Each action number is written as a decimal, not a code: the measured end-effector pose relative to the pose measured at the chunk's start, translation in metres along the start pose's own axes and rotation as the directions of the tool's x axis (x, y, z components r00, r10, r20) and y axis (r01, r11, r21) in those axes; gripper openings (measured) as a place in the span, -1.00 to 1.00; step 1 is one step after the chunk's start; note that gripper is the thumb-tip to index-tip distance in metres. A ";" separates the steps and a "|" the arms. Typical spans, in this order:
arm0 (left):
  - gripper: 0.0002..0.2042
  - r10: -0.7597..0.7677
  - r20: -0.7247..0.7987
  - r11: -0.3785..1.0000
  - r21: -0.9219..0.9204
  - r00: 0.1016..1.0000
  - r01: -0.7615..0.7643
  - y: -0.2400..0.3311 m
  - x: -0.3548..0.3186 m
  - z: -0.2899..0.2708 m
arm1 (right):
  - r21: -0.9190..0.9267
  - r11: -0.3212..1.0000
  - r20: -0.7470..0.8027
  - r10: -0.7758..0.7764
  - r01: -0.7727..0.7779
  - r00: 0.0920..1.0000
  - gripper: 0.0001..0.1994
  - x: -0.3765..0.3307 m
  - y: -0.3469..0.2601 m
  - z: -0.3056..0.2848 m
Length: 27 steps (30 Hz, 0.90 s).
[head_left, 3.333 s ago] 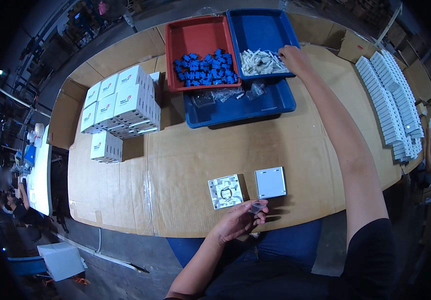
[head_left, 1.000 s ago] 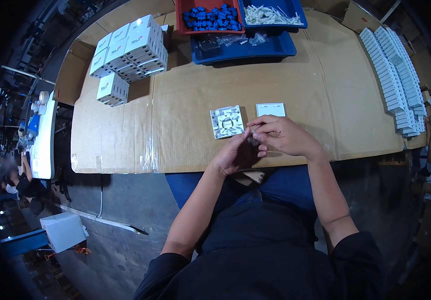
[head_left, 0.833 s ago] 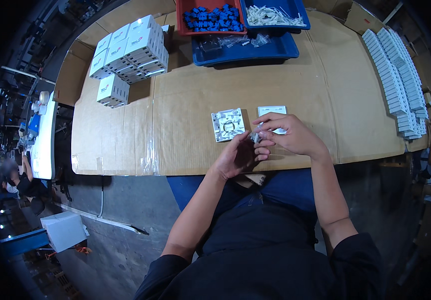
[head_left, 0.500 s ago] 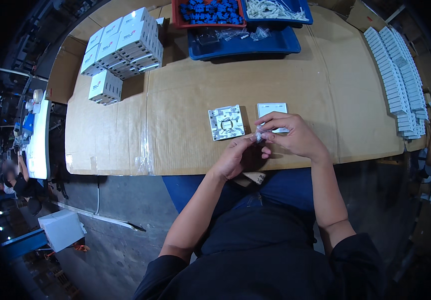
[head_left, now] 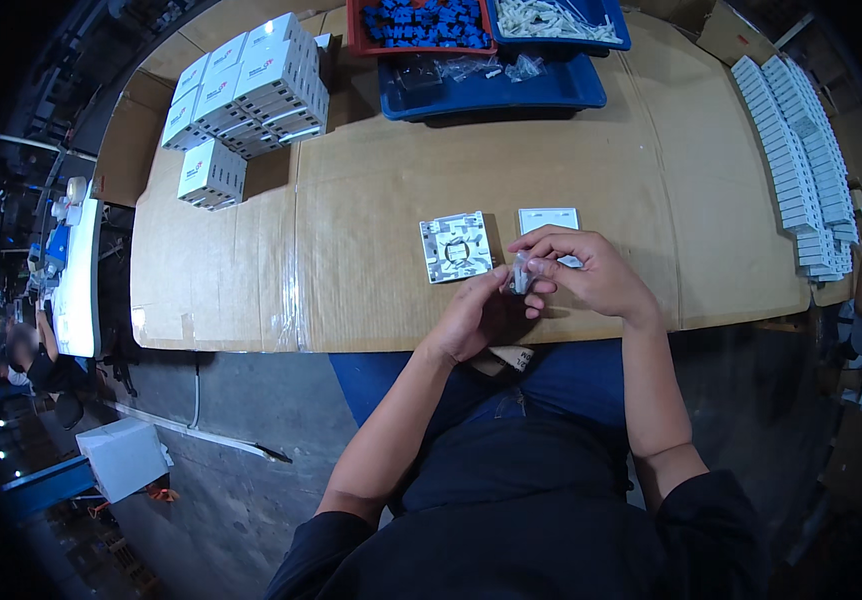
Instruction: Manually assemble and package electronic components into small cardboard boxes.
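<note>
A small clear plastic bag [head_left: 521, 273] with something pale inside is pinched between my two hands, above the table's near edge. My left hand [head_left: 473, 312] closes on its left side with thumb and fingertips. From the right, my right hand [head_left: 591, 272] grips the same bag between thumb and fingers. What the bag contains is too small to make out. Just beyond my left hand lies a square white and grey patterned plate [head_left: 454, 246] with a dark ring at its middle. A white square plate [head_left: 548, 217] lies behind my right hand, partly covered by it.
Stacked white boxes [head_left: 219, 92] stand at the back left. A red bin [head_left: 356, 38] of blue parts and a blue bin [head_left: 623, 30] of white pieces rest over a blue tray [head_left: 491, 103] at the back. Long rows of white units [head_left: 799, 150] line the right side.
The small plastic bag shows more between my fingers than before. My hands have barely shifted, and the plates stay where they were on the cardboard.
</note>
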<state>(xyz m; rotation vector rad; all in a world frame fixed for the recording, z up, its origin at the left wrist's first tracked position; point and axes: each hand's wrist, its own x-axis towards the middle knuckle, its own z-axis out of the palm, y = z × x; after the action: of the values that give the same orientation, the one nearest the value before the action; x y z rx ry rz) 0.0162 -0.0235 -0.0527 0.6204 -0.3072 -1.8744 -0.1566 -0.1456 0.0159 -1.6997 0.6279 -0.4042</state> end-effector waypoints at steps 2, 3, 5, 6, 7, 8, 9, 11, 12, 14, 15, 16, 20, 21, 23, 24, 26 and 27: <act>-0.52 -0.044 0.030 0.990 -0.136 0.999 0.047 0.002 -0.006 0.002 | 0.215 0.959 0.110 0.162 -0.183 0.981 -0.89 0.001 -0.014 0.001; -0.53 -0.059 -0.015 0.985 -0.161 0.998 0.056 0.002 -0.007 0.004 | 0.212 0.960 0.109 0.164 -0.184 0.980 -0.89 0.000 -0.013 -0.001; -0.55 -0.073 -0.057 0.980 -0.188 0.996 0.061 0.003 -0.004 0.003 | 0.302 0.941 0.210 0.090 -0.152 0.973 -0.88 0.000 -0.012 -0.003; -0.56 0.016 -0.019 0.998 -0.059 1.000 -0.017 0.000 -0.003 -0.002 | 0.303 0.940 0.213 0.092 -0.155 0.973 -0.88 0.000 -0.010 -0.002; -0.57 0.100 0.032 0.992 0.068 0.994 -0.102 -0.003 -0.002 -0.006 | 0.263 0.952 0.218 0.103 -0.160 0.970 -0.87 0.002 -0.008 -0.001; -0.57 0.101 0.031 0.992 0.067 0.994 -0.102 -0.006 -0.001 -0.010 | 0.221 0.962 0.223 0.113 -0.163 0.968 -0.87 0.003 -0.006 -0.001; -0.60 0.099 0.047 0.990 0.095 0.994 -0.104 -0.007 0.003 -0.014 | 0.218 0.963 0.222 0.108 -0.158 0.969 -0.87 0.004 -0.006 -0.002; -0.62 0.104 0.072 0.985 0.129 0.992 -0.112 -0.007 0.007 -0.021 | 0.028 0.999 0.240 0.032 -0.040 0.970 -0.88 0.005 -0.009 -0.004; -0.63 0.089 0.066 0.992 0.086 0.994 -0.095 -0.010 0.004 -0.025 | -0.102 0.991 0.259 -0.056 0.085 0.964 -0.88 0.008 -0.014 -0.006; -0.65 0.069 0.071 0.998 0.000 0.995 -0.069 -0.007 0.001 -0.016 | -0.100 0.992 0.197 -0.060 0.081 0.978 -0.87 0.013 -0.013 -0.016; -0.65 0.063 0.079 0.998 -0.024 0.995 -0.061 -0.008 0.001 -0.015 | -0.082 0.995 0.143 -0.052 0.064 0.988 -0.86 0.015 -0.010 -0.020; -0.65 0.052 0.079 0.998 0.033 0.995 -0.055 -0.007 0.000 -0.014 | -0.078 0.994 0.066 -0.069 0.074 0.995 -0.85 0.021 -0.006 -0.029; -0.62 -0.007 0.167 0.991 0.132 0.986 -0.015 -0.007 -0.003 -0.016 | -0.220 0.976 -0.239 -0.053 -0.001 0.969 -0.83 0.066 -0.005 -0.077; -0.62 -0.026 0.174 0.991 0.136 0.984 0.002 -0.007 -0.002 -0.013 | -0.275 0.961 -0.329 -0.089 -0.006 0.940 -0.82 0.082 0.003 -0.094; -0.63 0.001 0.131 0.989 0.147 0.991 -0.021 -0.005 -0.004 -0.011 | -0.378 0.925 -0.408 -0.203 0.038 0.890 -0.83 0.118 0.010 -0.124; -0.63 -0.056 0.190 0.981 0.194 0.980 0.018 -0.004 -0.007 -0.017 | -0.439 0.898 -0.444 -0.251 0.035 0.860 -0.83 0.138 0.018 -0.140; -0.61 -0.095 0.214 0.969 0.244 0.972 0.041 -0.004 -0.009 -0.015 | -0.506 0.862 -0.483 -0.312 0.030 0.818 -0.82 0.171 0.019 -0.172; -0.61 -0.091 0.216 0.967 0.252 0.972 0.034 -0.005 -0.008 -0.016 | -0.578 0.811 -0.557 -0.310 -0.092 0.770 -0.82 0.185 0.015 -0.182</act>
<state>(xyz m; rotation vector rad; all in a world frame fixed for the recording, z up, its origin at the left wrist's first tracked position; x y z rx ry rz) 0.0234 -0.0131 -0.0663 0.5877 -0.6856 -1.9882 -0.1186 -0.4027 0.0285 -2.2001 1.2463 -0.9851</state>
